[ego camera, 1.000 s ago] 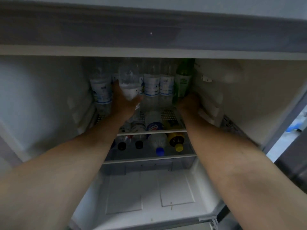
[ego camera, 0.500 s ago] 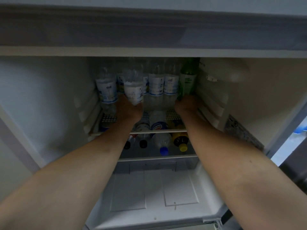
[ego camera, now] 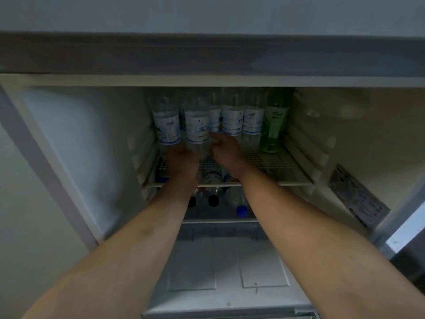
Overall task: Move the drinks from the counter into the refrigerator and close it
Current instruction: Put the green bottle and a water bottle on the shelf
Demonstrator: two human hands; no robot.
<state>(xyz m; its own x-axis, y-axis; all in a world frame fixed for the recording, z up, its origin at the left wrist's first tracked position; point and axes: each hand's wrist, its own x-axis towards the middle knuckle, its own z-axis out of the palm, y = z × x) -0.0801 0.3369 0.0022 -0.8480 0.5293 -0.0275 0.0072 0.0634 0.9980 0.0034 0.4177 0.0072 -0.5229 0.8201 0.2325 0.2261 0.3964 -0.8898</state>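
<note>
Both hands inside the open white refrigerator (ego camera: 69, 143) on its white wire shelf (ego camera: 271, 162): left hand (ego camera: 182, 163) grips the base of a clear white-labelled plastic water bottle (ego camera: 196, 130) standing there, right hand (ego camera: 226, 150) just beside it, fingers curled against the same bottle, grip unclear; green plastic bottle (ego camera: 273, 125) at the shelf's right end.

A pale grey-white painted wall (ego camera: 27, 203) fills the left side, dim and evenly lit. At the far right edge, a narrow bright bluish strip (ego camera: 404, 231) shows, possibly daylight on a floor, with a dark grey panel (ego camera: 411, 256) just beside it.
</note>
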